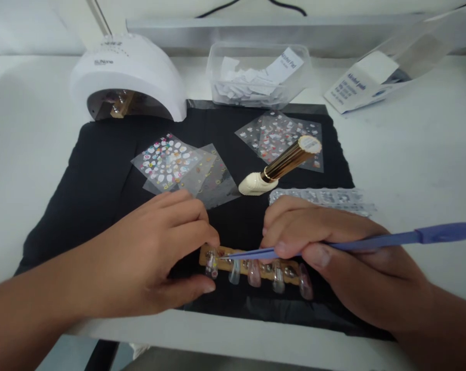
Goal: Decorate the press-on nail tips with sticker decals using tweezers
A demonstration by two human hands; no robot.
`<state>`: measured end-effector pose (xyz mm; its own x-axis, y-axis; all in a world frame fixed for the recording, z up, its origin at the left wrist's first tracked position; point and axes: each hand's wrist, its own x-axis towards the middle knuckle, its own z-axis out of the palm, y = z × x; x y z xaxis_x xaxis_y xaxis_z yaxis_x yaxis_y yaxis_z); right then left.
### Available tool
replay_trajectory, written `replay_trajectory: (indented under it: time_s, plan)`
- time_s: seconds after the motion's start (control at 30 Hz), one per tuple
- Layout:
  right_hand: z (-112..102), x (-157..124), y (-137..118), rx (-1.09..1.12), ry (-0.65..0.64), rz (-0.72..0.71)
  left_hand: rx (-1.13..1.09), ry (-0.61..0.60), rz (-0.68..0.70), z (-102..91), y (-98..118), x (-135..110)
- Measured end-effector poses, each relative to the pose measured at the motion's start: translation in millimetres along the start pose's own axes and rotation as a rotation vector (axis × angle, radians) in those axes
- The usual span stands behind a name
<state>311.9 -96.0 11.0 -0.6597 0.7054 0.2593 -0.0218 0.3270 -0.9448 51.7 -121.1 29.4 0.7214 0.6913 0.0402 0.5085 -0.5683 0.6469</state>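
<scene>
My right hand (333,252) is closed around purple-blue tweezers (387,239), whose thin tips point left over a wooden nail-tip stand (227,263). Along the stand sit several clear and pinkish false nails (254,273), their ends pointing toward me. At the stand's left end is my left hand (167,252), its index finger bent by the bar and its thumb stretched out below. The leftmost false nail (211,265), with small coloured marks, lies between that finger and thumb. Whether they touch it I cannot tell.
Beyond the hands are sticker sheets (167,161), a gold-capped bottle tilted in a cream holder (258,184) and a clear case (321,197). Farther back stand a white nail lamp (128,72) with a wooden bar inside, a tub (258,95) of pads and an alcohol-pad box (356,85).
</scene>
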Motion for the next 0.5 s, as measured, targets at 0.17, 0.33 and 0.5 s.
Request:
replay_trajectory:
  time_s: [0.17,0.33,0.5]
  plan:
    - [-0.6,0.3,0.5,-0.018,-0.026,-0.035,0.001,-0.007,-0.003,-0.3,0.1,-0.4]
    - [-1.7,0.3,0.4,-0.032,-0.032,-0.041,0.0,-0.01,0.001,-0.3,0.7,-1.0]
    - [-2.3,2.6,-0.3,-0.052,-0.031,-0.04,0.007,-0.008,0.006,0.0,1.2,-1.1]
